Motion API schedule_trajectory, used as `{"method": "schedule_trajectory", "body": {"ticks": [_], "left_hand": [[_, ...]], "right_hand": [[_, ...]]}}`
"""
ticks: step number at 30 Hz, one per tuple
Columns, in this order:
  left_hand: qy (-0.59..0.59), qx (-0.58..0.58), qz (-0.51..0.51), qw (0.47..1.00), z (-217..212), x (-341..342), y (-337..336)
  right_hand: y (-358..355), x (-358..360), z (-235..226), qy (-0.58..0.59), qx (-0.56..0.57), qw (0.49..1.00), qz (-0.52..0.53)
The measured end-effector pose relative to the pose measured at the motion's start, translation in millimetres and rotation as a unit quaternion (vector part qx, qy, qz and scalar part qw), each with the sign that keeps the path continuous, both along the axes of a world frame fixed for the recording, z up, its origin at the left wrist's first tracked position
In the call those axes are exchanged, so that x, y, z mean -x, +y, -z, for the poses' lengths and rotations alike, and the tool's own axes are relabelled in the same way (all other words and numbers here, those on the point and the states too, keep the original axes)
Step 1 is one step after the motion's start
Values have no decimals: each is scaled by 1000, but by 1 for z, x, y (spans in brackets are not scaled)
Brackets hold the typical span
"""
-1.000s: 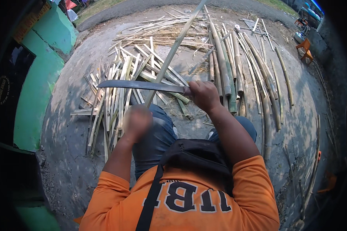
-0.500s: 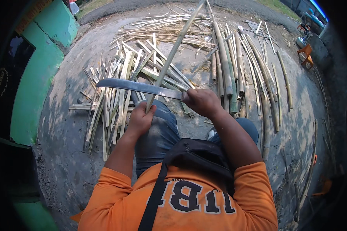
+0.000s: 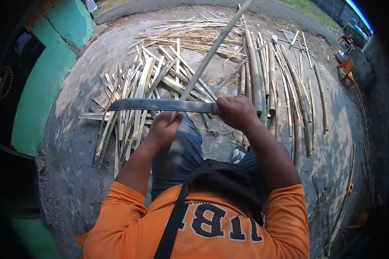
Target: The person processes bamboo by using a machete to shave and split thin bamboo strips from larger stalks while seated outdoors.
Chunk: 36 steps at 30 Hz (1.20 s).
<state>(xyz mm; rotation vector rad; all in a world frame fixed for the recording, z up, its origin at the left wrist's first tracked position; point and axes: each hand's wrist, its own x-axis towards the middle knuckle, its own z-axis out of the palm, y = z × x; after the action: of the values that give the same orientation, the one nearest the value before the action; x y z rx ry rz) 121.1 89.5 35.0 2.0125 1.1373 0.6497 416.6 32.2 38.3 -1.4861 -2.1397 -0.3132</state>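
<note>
My left hand [image 3: 162, 129] grips the near end of a long bamboo strip [image 3: 212, 54] that slants up and away to the right. My right hand [image 3: 234, 111] holds the handle of a long machete [image 3: 157, 105]. Its blade lies crosswise, pointing left, against the strip just above my left hand. Both hands are over my knees, which are in blue jeans. A black shoulder bag [image 3: 222, 177] hangs on my orange shirt.
Split bamboo slats [image 3: 136, 93] lie heaped on the concrete ground ahead and to the left. Whole bamboo poles [image 3: 285, 82] lie in a row at the right. A green wall [image 3: 43, 90] runs along the left. An orange chair [image 3: 346, 69] stands far right.
The strip and both hands have shifted slightly lower and left. The machete blade stays across the strip, now sitting closer to my left hand.
</note>
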Motion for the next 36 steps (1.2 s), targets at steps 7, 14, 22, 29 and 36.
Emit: {"method": "schedule_trajectory", "body": {"ticks": [7, 14, 22, 29, 36], "left_hand": [[-45, -2, 22, 999, 33, -11, 11], [-76, -17, 11, 997, 31, -6, 7], [-56, 5, -8, 998, 35, 6, 13], [-27, -19, -9, 999, 26, 6, 8], [-17, -22, -15, 1000, 30, 9, 9]], "right_hand": [[-10, -12, 25, 44, 13, 997, 54], [4, -2, 25, 53, -13, 997, 55], [16, 8, 27, 97, -10, 993, 67], [24, -9, 31, 55, -41, 995, 69], [16, 4, 27, 84, -9, 993, 80]]}}
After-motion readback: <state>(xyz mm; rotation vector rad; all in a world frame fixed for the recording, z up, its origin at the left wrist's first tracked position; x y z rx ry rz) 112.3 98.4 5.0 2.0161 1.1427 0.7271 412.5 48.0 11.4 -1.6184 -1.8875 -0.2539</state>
